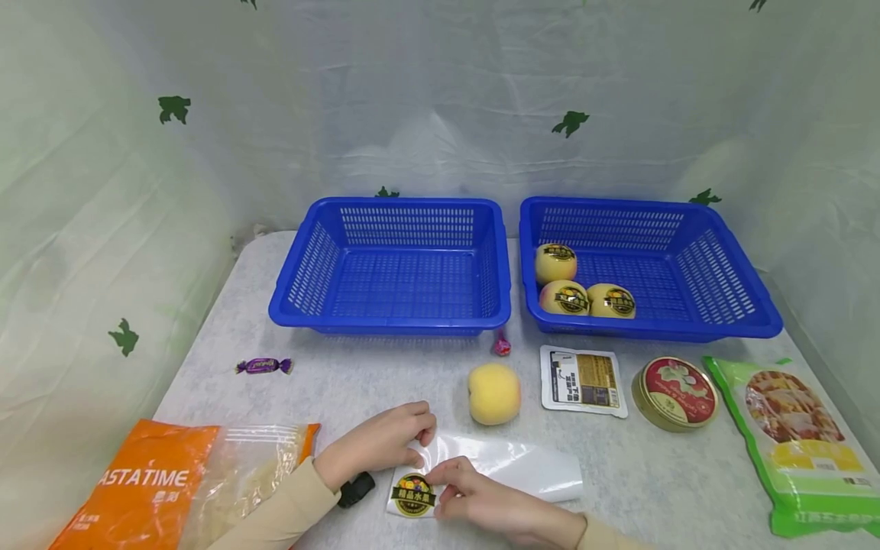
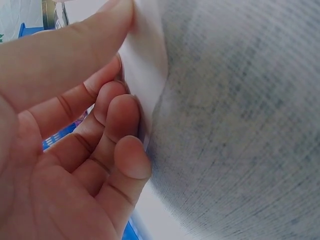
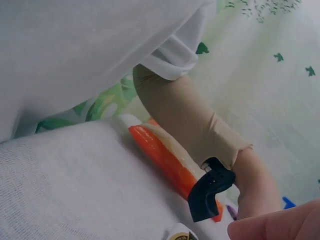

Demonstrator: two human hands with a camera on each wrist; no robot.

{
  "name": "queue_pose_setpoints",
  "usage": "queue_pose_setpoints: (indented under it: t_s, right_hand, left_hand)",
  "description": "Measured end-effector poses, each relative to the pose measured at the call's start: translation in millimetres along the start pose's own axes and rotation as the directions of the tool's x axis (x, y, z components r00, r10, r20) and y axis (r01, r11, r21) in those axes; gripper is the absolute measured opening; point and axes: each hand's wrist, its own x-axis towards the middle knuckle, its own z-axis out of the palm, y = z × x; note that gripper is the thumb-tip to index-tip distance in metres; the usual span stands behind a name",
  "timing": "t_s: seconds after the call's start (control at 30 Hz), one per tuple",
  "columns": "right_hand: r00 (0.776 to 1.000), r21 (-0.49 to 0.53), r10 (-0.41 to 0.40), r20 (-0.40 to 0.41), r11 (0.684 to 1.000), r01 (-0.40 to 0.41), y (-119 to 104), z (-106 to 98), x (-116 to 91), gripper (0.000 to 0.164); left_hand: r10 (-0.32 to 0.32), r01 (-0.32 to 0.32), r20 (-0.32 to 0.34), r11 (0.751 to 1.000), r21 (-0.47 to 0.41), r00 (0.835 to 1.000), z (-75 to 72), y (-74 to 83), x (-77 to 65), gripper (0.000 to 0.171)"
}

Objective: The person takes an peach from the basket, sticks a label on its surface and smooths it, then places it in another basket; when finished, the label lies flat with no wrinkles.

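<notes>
A white glossy strip of labels (image 1: 516, 464) lies across the front of the table, a round black-and-gold fruit sticker (image 1: 412, 494) at its left end. My left hand (image 1: 386, 437) pinches the strip's upper left edge; in the left wrist view, thumb and forefinger meet at the white strip (image 2: 145, 60). With thumb and forefinger, my right hand (image 1: 484, 500) pinches at the sticker's right edge. A yellow peach (image 1: 494, 394) without a visible sticker sits just beyond the strip. The right wrist view catches only a fingertip of that hand and part of the sticker.
Three stickered peaches (image 1: 565, 297) sit in the right blue basket (image 1: 687, 330); the left blue basket (image 1: 392, 321) stands beside it. Around lie a purple candy (image 1: 264, 366), a lollipop (image 1: 503, 347), a white packet (image 1: 583, 380), a round tin (image 1: 675, 393), a green bag (image 1: 797, 451) and an orange bag (image 1: 151, 481).
</notes>
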Motion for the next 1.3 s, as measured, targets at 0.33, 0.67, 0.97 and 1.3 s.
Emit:
queue_pose_setpoints:
  t_s: [0.33, 0.67, 0.97, 1.3]
  right_hand:
    - [1.000, 0.029, 0.008, 0.000, 1.000, -0.008, 0.3, 2.7, 0.2, 0.030]
    - [0.995, -0.061, -0.003, 0.099, 0.998, 0.009, -14.2, 1.4, -8.8, 0.038]
    - [1.000, 0.042, 0.008, 0.011, 0.999, -0.008, -9.4, -6.7, 3.7, 0.034]
    - [0.997, -0.085, -0.071, -0.028, 0.994, 0.069, -12.4, -22.0, 8.0, 0.036]
  left_hand:
    - [0.005, -0.005, -0.006, 1.000, 0.015, 1.000, 1.5, -0.4, -0.1, 0.031]
    - [0.007, -0.007, -0.007, 1.000, 0.009, 1.000, 2.1, -0.8, -1.2, 0.031]
    - [0.005, -0.005, -0.036, 1.000, 0.001, 0.999, 3.3, -1.4, -2.2, 0.030]
    - [0.020, -0.016, -0.123, 0.999, 0.036, 0.992, 1.5, -2.4, 5.0, 0.026]
